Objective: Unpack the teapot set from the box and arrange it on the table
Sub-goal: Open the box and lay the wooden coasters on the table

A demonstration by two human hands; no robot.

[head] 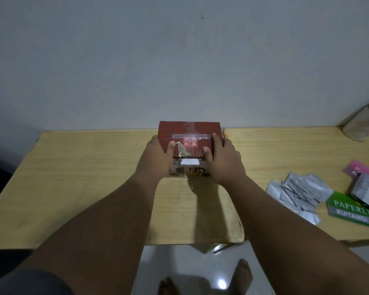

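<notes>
Red cardboard box (190, 133), taped shut, sits mid-back on light wooden table (94, 177). Left hand (158, 156) and right hand (221, 160) grip its sides, thumbs curled over lid. Silver foil sachets (296, 192) well right.

The box (190, 129) in the grip of the left hand (158, 158) and right hand (223, 160) is dark red, with pale characters on a lighter red square and a white label (190, 161) nearer the wrists. Beneath, the table (83, 188) is pale yellow wood grain. Well right of the grip: silver sachets (307, 188) edged dark, a green booklet (345, 204) lettered white.
</notes>
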